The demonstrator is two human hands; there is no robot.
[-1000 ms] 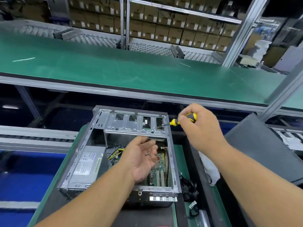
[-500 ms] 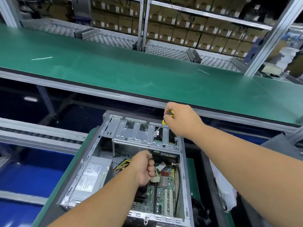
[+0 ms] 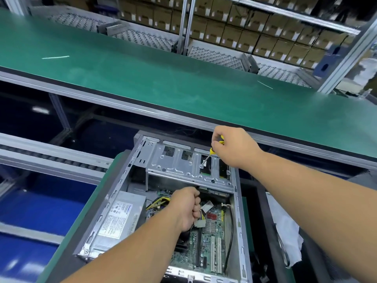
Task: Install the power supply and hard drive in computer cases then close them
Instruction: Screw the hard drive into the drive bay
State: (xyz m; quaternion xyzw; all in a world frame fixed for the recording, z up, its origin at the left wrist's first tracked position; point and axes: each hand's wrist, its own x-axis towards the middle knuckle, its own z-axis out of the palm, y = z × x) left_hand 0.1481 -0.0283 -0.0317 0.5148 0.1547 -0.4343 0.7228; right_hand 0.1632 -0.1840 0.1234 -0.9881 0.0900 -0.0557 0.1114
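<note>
Right hand (image 3: 232, 148) grips the screwdriver (image 3: 212, 151), its shaft slanting down-left onto the drive cage (image 3: 179, 166) screw; left hand (image 3: 186, 208), lower centre, is fisted around cables (image 3: 157, 202).

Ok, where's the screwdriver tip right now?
In the head view, the screwdriver in the right hand has its tip on the drive cage, right of centre, at the case's far end.

Light: bright, even, from overhead; green belt (image 3: 183, 78) evenly lit.
Glare: pale reflections on the blue panels (image 3: 40, 211) at left; the drive cage (image 3: 179, 166) shines.
Shadows: dark under the belt; soft shade inside the case (image 3: 237, 211).
Blur: boxes (image 3: 255, 37) and left edge smeared; both forearms soft.
Distortion: wide-angle bend, belt edge and shelf posts curve toward the corners.
</note>
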